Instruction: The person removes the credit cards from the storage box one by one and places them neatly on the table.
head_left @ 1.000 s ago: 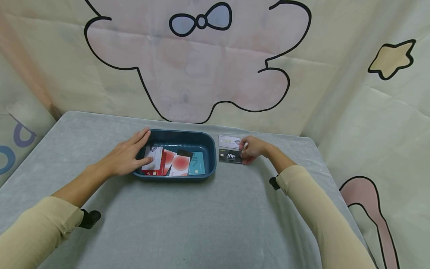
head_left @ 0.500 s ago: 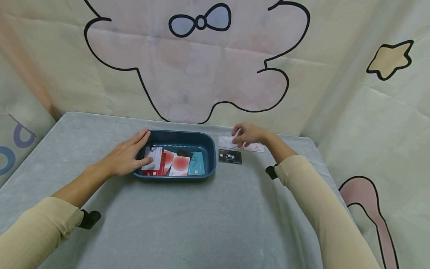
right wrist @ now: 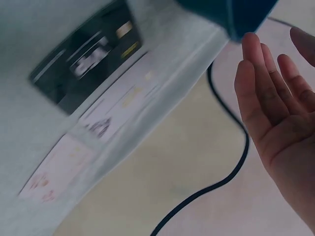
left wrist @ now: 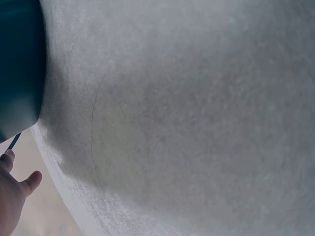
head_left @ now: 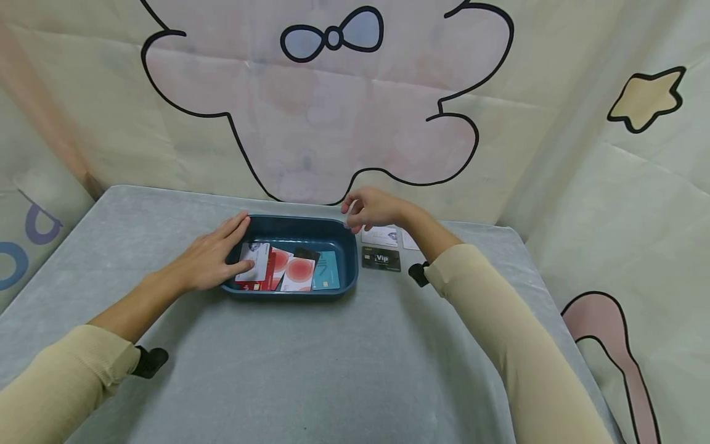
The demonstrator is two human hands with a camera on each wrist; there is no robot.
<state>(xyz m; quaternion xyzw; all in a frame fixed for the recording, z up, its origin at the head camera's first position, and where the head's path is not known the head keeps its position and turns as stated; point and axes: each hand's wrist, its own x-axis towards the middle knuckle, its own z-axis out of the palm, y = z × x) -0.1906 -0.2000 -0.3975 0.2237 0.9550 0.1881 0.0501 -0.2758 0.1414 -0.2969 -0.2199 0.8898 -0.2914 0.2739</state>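
Note:
A dark blue plastic tray (head_left: 333,228) holds several cards, among them a white card (head_left: 256,254), a card with a red circle (head_left: 299,271) and a teal card (head_left: 326,271). My left hand (head_left: 213,256) rests along the tray's left rim with straight fingers, its thumb over the white card. Beside the tray's back right corner hovers my right hand (head_left: 377,208); its fingers (right wrist: 269,93) look extended and hold nothing in the right wrist view. To the tray's right lie a black Vip card (head_left: 381,259), a white card (right wrist: 120,96) and another pale card with pink print (right wrist: 58,169).
A grey cloth (head_left: 310,364) covers the table, whose back edge runs just behind the tray and loose cards. A printed fabric backdrop (head_left: 310,123) rises behind it, with another panel (head_left: 627,203) at the right.
My right hand has moved left from the loose cards to the tray's back right corner. The pink-printed card lies beside the white one where the hand let it go. My left hand is still.

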